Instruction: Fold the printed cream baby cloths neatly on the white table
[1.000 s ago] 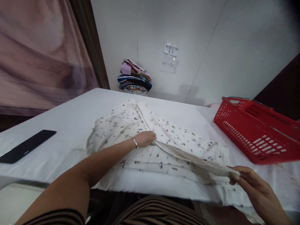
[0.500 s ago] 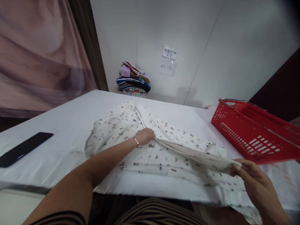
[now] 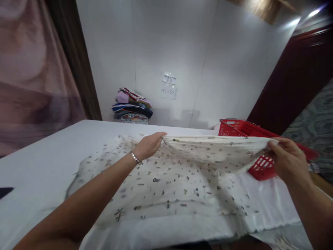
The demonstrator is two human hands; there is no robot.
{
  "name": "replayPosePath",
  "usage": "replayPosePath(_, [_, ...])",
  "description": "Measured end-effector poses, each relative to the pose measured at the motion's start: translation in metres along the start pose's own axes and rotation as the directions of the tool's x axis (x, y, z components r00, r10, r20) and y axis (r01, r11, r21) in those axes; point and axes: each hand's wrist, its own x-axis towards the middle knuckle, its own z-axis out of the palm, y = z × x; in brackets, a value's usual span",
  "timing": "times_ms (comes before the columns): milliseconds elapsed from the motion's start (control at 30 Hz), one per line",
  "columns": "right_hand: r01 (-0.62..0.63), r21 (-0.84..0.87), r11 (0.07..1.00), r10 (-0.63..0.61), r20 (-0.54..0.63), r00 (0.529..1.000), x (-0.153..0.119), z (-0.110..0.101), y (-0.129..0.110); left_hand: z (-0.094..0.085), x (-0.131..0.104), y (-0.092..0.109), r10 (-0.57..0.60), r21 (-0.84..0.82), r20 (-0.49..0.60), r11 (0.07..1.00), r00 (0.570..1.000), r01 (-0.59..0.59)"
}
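Observation:
A thin white cloth (image 3: 166, 184) with small printed figures lies spread over the white table, its far part raised. My left hand (image 3: 150, 144) pinches the raised edge near the middle of the view. At the right, my right hand (image 3: 286, 154) grips the other end of that edge, in front of the red basket. Between both hands the edge is stretched nearly level, with a fold of cloth hanging below it. The rest of the cloth rests on the table, slightly wrinkled.
A red basket (image 3: 262, 167) stands at the right of the white table (image 3: 52, 152). Folded fabrics (image 3: 132, 107) are stacked by the wall, left of two paper signs (image 3: 168, 85). Part of a dark flat object (image 3: 5, 191) shows at the left edge. A pink curtain hangs at the left.
Both hands have lifted the cloth edge off the table and drawn it taut. The view has tilted up and shifted right, so less of the dark flat object shows.

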Motion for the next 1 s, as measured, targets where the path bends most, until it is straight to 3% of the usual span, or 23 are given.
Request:
replayPosePath(100, [-0.072,-0.117,0.991,0.079,0.063,0.995,0.022,-0.002,-0.004,-0.031,-0.002,0.021,-0.022,-0.064,0.005,0.998,1.0,0.023])
replayPosePath(167, [-0.04,-0.116,0.992,0.049,0.08,0.996,0.031,-0.004,-0.001,-0.036,-0.011,0.029,0.019,-0.14,0.069,0.99,0.997,-0.01])
replayPosePath(233, [0.008,-0.076,0.997,-0.001,0.088,0.996,0.034,-0.007,0.008,-0.03,-0.025,0.032,0.07,-0.236,0.129,0.971,0.989,-0.038])
replayPosePath(400, [-0.087,-0.179,0.98,0.129,0.238,0.963,0.017,-0.007,0.049,0.003,-0.064,0.031,0.06,-0.367,0.175,0.93,0.983,0.008])
replayPosePath(533, [-0.143,-0.159,0.977,0.177,0.224,0.958,0.0,-0.007,0.074,0.019,-0.085,0.034,0.019,-0.369,0.215,0.927,0.976,0.063])
replayPosePath(867, [-0.199,-0.126,0.972,0.222,0.215,0.951,-0.008,-0.009,0.086,0.03,-0.09,0.051,-0.051,-0.242,0.337,0.96,0.94,0.139])
replayPosePath(1000, [-0.198,-0.132,0.971,0.225,0.232,0.946,-0.008,-0.007,0.083,0.032,-0.082,0.056,-0.13,-0.162,0.452,0.961,0.882,0.225])
